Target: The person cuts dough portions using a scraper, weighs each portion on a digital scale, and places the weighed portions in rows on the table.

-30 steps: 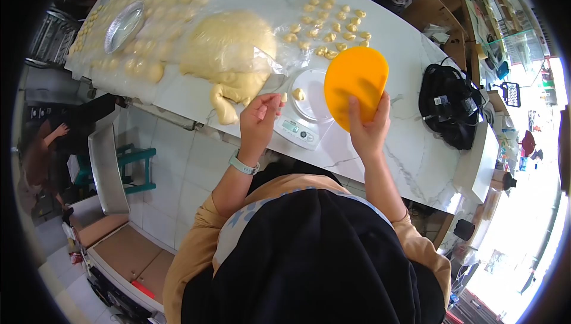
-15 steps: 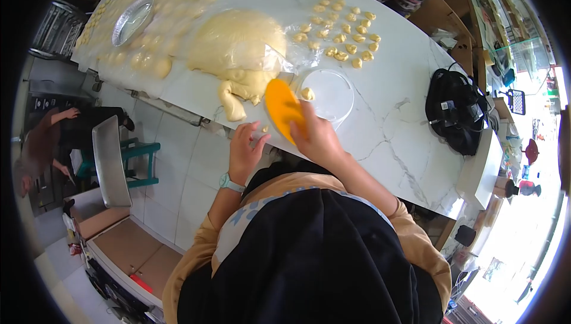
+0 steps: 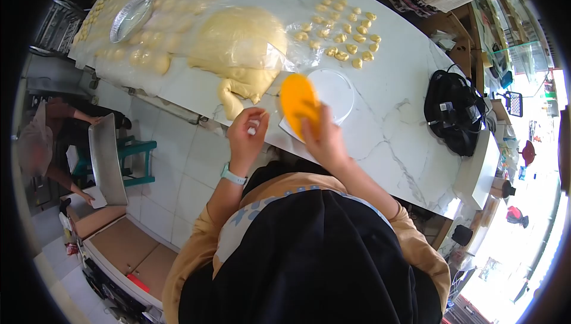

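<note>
My right hand (image 3: 325, 140) grips an orange dough scraper (image 3: 297, 101), raised in front of a round clear-plastic lid or dish (image 3: 340, 95). Under that dish, the corner of a flat white device (image 3: 289, 128), perhaps a scale, shows at the table edge. The scraper hides part of the dish. My left hand (image 3: 247, 137) is closed in a pinch, with a tiny bit of dough (image 3: 263, 114) at its fingertips. Just beyond it, a strip of dough (image 3: 231, 105) hangs off a large dough mound (image 3: 241, 38) that lies partly under plastic film.
Several small dough pieces (image 3: 347, 28) sit at the table's far side. Film-covered dough balls and a foil tray (image 3: 131, 17) lie to the left. A black bag (image 3: 455, 110) rests on the right. Another person (image 3: 50, 140) holds a metal tray (image 3: 107, 160) at left.
My left hand has closed and risen, and the tiny dough bit has left the table. The scraper has shifted right. The dough piece on the dish no longer shows. The person at left now holds the tray.
</note>
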A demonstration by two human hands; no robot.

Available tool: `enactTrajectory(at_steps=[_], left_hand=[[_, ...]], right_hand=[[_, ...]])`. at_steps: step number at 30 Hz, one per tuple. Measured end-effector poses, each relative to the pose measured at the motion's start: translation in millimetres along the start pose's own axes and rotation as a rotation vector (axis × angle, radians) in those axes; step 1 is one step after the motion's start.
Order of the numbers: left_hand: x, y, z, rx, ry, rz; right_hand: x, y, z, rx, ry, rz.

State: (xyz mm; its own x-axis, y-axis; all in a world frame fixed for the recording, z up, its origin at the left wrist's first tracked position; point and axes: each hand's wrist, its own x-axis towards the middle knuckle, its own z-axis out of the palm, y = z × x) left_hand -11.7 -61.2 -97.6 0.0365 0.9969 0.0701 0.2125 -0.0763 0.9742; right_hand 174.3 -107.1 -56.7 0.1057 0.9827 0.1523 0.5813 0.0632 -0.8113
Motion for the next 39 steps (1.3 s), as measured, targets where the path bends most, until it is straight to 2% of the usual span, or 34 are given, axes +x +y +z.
enactTrajectory(at_steps=[3,6,9,13,16,19,22,25,28,31,34,37,39], left_hand=[[23,40,31,0.031,-0.137,0.233],[39,40,62,0.318,-0.174,0.528],[39,32,66,0.419,-0.171,0.559],[22,16,41,0.380,-0.100,0.504],[3,-5,16,0.535,-0.136,0.424],[-13,-21,-2,0.563,-0.219,0.267],[-17,-29,-12,0.584,-0.202,0.363],[-14,-29,-21,0.522,-0.084,0.190],[1,-26,-36,0.652,0.147,0.308],[15,-15,-46,0.565,0.242,-0.028],[20,-17,-54,0.508,-0.006,-0.180],[3,-37,-43,0.691,-0.056,0.247],[-19,-37,-21,0.616,-0.008,0.303]], right_hand=[[5,4,-37,0.037,0.228,0.052],[8,0,-65,-0.005,0.372,0.050],[5,5,-85,-0.061,0.469,0.061],[-4,19,-101,-0.098,0.548,0.068],[-7,21,-103,-0.079,0.559,0.095],[-8,19,-104,-0.069,0.563,0.106],[-7,21,-103,-0.063,0.575,0.108],[-5,23,-103,-0.054,0.588,0.104],[-3,22,-104,-0.066,0.587,0.101],[-4,23,-104,-0.075,0.580,0.106],[-3,22,-105,-0.077,0.586,0.112],[-3,24,-110,-0.093,0.610,0.095],[-4,27,-112,-0.097,0.624,0.086]])
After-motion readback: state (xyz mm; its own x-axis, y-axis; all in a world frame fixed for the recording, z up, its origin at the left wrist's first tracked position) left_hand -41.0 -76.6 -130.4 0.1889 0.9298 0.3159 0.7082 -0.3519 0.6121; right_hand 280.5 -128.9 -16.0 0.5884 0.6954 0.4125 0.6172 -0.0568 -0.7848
